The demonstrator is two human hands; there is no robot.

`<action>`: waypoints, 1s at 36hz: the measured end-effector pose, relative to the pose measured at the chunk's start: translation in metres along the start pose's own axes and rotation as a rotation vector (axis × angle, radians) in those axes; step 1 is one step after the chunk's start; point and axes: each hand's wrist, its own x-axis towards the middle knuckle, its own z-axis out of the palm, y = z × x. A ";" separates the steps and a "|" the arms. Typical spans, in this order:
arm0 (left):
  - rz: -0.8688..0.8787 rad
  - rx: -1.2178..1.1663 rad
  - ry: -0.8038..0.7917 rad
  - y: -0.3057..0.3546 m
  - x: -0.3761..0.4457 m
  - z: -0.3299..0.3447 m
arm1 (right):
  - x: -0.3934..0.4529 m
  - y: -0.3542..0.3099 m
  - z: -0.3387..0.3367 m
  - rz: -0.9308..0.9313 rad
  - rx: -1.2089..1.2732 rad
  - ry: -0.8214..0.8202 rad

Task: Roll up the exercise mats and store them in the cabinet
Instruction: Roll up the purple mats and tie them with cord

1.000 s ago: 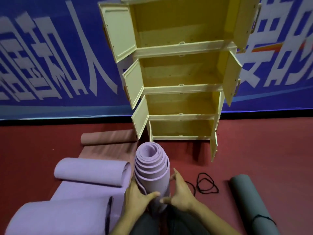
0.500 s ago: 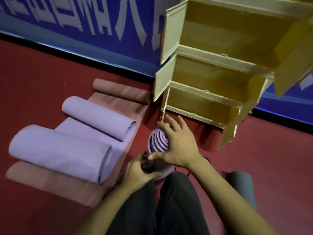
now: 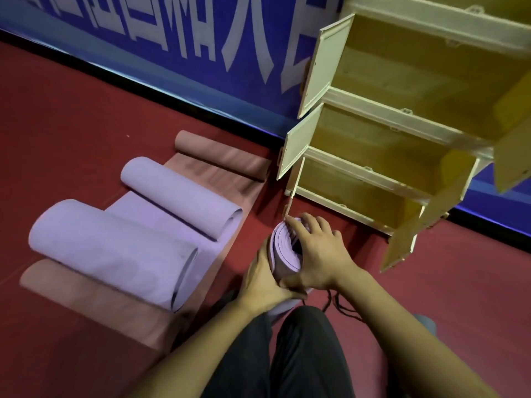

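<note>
- The rolled mat (image 3: pixel 283 254) stood on end on the floor (image 3: pixel 71 133) just before the person's knees, between both hands
- The left hand (image 3: pixel 260 278) curled round its left side low down; the right hand (image 3: pixel 319 254) lay over the top with fingers spread and the thumb pressed to the near side, so both held it
- By my reading, the step in hand was squaring and tightening the roll's end; binding and storing were not yet done
- The next move likely called for a firm hold so the coil would not spring loose, then a reach for the black cord (image 3: pixel 342 307) just beside the right wrist
- To the left, a purple mat (image 3: pixel 120 248) lay on a pink mat (image 3: pixel 224 165), both curled at their ends and still to be rolled
- Farther off stood the cabinet (image 3: pixel 382 145), doors open, its visible shelves bare
- A blue banner (image 3: pixel 161 38) ran along the wall behind the red floor
</note>
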 end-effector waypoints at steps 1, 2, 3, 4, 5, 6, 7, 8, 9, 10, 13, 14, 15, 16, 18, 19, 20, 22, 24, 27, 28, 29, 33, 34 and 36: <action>0.003 0.010 0.010 0.002 0.001 0.000 | 0.001 0.002 -0.004 -0.012 -0.001 0.015; 0.003 0.013 0.022 0.004 0.002 0.000 | 0.003 0.003 -0.008 -0.023 -0.005 0.038; 0.004 0.012 0.038 0.005 0.004 0.000 | 0.004 0.004 -0.011 -0.030 -0.010 0.069; 0.010 0.010 0.055 0.006 0.006 -0.002 | 0.005 0.005 -0.011 -0.032 -0.007 0.099; 0.020 0.009 0.059 0.006 0.009 -0.004 | 0.004 0.005 -0.009 -0.028 0.003 0.118; 0.034 0.016 0.046 0.005 0.013 -0.005 | 0.003 0.005 -0.004 -0.019 0.011 0.131; 0.051 0.029 0.019 0.003 0.016 -0.006 | 0.001 0.003 0.004 -0.006 0.008 0.140; 0.060 0.041 -0.012 0.000 0.019 -0.006 | -0.001 0.001 0.012 0.011 -0.004 0.150; 0.060 0.047 -0.036 -0.004 0.021 -0.006 | -0.002 -0.001 0.020 0.028 -0.013 0.160; 0.057 0.052 -0.044 -0.006 0.023 -0.006 | -0.001 -0.001 0.027 0.042 -0.009 0.163; 0.088 0.060 0.007 0.000 0.022 -0.008 | 0.007 0.003 0.028 0.027 0.040 0.162; 0.115 0.060 0.022 0.003 0.020 -0.009 | 0.008 0.006 0.026 0.004 0.059 0.174; 0.137 0.063 0.036 0.005 0.019 -0.009 | 0.009 0.008 0.026 -0.024 0.087 0.192; 0.156 0.068 0.043 0.008 0.017 -0.009 | 0.008 0.011 0.026 -0.057 0.136 0.215; 0.147 0.060 0.063 0.015 0.016 -0.007 | 0.007 0.016 0.027 -0.102 0.350 0.253; 0.128 0.051 0.084 0.019 0.017 -0.006 | 0.005 0.019 0.027 -0.100 0.513 0.273; 0.108 0.038 0.104 0.023 0.016 -0.006 | 0.003 0.022 0.027 -0.088 0.721 0.289; 0.098 0.022 0.124 0.029 0.015 -0.005 | -0.002 0.026 0.030 -0.037 1.208 0.344; 0.111 0.057 0.146 0.035 0.014 -0.005 | -0.007 0.033 0.036 0.079 1.513 0.437; 0.184 0.133 0.150 0.041 0.020 0.000 | -0.015 0.052 0.058 0.248 1.560 0.514; 0.212 0.174 0.134 0.045 0.024 0.002 | -0.020 0.058 0.068 0.296 1.544 0.524; 0.242 0.216 0.112 0.048 0.029 0.005 | -0.025 0.064 0.077 0.348 1.537 0.524; 0.353 0.364 0.078 0.044 0.049 0.020 | -0.046 0.085 0.114 0.578 1.479 0.483; 0.359 0.384 0.072 0.042 0.052 0.025 | -0.049 0.092 0.125 0.640 1.469 0.462; 0.381 0.426 0.072 0.033 0.060 0.034 | -0.052 0.104 0.152 0.764 1.439 0.387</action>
